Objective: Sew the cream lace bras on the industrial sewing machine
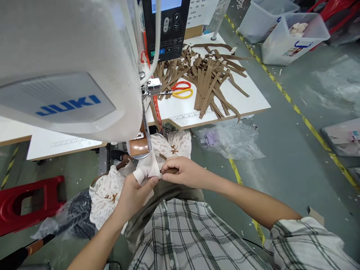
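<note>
A white lace bra (168, 148) hangs at the front of the sewing machine (73, 71), and brown bows decorate it. My left hand (135, 193) is closed on the bra's plain white band, thumb on top near its edge. Against that same edge, my right hand (182, 171) is pinched, with a brown strap (162, 156) running in under its fingers. The fingertips of both hands almost meet. Just above them is the machine's sewing end with a brown, shiny curved part (139, 146). More white lace (105, 191) lies to the left of my lap.
Many brown straps (208, 78) are heaped on the white table (253, 103), beside red-and-yellow-handled scissors (182, 90). A control panel (167, 32) stands above. Plastic bags (230, 138), a red stool (30, 202) and white bins (294, 39) are around on the floor.
</note>
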Tool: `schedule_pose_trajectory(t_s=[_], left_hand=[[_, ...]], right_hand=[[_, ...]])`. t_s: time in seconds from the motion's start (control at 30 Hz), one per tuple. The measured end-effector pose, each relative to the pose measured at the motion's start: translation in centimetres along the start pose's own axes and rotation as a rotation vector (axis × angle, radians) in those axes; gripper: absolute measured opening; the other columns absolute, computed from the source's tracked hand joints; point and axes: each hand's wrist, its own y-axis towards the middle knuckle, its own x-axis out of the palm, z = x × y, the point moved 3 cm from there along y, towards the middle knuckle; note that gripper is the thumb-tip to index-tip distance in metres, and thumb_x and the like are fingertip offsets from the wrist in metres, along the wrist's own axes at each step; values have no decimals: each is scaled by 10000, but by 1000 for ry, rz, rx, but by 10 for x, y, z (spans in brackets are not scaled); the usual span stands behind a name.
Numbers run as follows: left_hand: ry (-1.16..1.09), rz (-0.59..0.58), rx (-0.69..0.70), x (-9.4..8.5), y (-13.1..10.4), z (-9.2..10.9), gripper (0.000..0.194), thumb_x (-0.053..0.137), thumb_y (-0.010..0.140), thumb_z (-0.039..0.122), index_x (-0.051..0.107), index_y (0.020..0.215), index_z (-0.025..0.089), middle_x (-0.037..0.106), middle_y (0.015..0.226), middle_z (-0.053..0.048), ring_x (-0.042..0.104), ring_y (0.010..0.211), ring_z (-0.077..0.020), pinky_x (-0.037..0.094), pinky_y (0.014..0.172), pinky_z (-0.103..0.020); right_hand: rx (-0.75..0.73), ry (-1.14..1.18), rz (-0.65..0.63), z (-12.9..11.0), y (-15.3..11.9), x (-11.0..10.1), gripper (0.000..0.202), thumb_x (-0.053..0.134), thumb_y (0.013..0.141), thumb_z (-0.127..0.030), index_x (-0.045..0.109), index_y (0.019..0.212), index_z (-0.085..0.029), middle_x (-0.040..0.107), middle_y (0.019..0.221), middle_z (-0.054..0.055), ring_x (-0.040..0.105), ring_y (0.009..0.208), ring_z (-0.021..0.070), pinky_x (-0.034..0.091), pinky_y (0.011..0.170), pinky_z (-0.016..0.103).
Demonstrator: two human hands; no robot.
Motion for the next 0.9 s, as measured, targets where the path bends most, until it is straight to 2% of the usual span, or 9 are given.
schedule_pose_trajectory(t_s=[0.13, 0.33, 0.57, 0.67, 0.9], left_hand=[[-43, 6, -1, 3, 1, 2, 247, 626, 882, 382, 683, 967, 158, 723, 910, -38, 634, 880, -208, 477, 791, -284], [-23, 2, 45, 4, 1, 8, 263, 625, 887, 353, 681, 1067, 169, 726, 1021, -58, 640, 974, -239, 482, 859, -330], [-17, -7, -35, 5, 3, 3, 254, 633, 879, 400, 669, 900, 149, 696, 825, -34, 613, 795, -190, 460, 693, -264], [-84, 24, -72, 6, 7, -4, 257, 668, 855, 398, 665, 838, 141, 681, 786, -27, 594, 764, -174, 449, 677, -254], [-323, 54, -140, 14, 13, -20, 257, 701, 837, 380, 679, 805, 126, 661, 758, -29, 576, 716, -154, 454, 667, -255]], right_hand=[[82, 108, 85, 7, -1, 8, 132, 600, 834, -278, 630, 761, -173, 413, 624, -46, 374, 582, 95, 289, 542, 219], [134, 174, 55, 8, -2, 12, 159, 558, 835, -268, 606, 720, -169, 314, 596, -49, 307, 568, 95, 240, 519, 225], [207, 261, -14, 9, -4, 6, 200, 614, 835, -362, 651, 793, -170, 379, 616, -47, 342, 583, 98, 267, 532, 227], [223, 284, 15, 10, -4, 6, 218, 632, 831, -383, 659, 804, -168, 426, 648, -38, 377, 604, 101, 288, 551, 227], [203, 288, 84, 10, -6, 9, 196, 609, 853, -360, 662, 830, -172, 352, 632, -48, 339, 591, 103, 259, 540, 231]])
